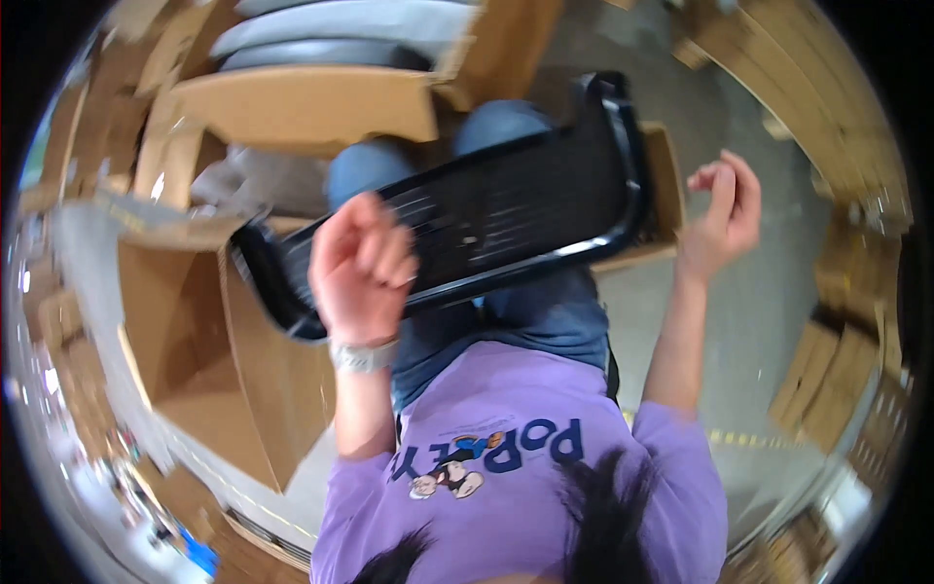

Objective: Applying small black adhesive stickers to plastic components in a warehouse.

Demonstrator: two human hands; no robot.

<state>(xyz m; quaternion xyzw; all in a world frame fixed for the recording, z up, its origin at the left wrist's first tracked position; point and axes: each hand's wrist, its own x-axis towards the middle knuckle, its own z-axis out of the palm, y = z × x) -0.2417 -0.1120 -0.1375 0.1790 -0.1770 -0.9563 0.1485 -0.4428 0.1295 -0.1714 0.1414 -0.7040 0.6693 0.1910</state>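
A long, glossy black plastic panel [516,200], tray-like with raised, rounded ends, lies tilted across my thighs. Its left end hangs over a cardboard box. My left hand [360,268] is over the panel's left half, fingers curled in and smeared by motion; whether it touches the panel or pinches something small is hidden. Off the panel's right end, my right hand [725,214] is raised in the air. Its fingers are loosely bent and a little apart, and I see nothing in them.
An open cardboard box [195,341] stands at my left, and another box [664,185] shows behind the panel's right end. Ahead, a large carton [302,102] holds grey curved pieces [341,29]. Stacked cardboard [808,78] lines the right side of the grey floor [778,282].
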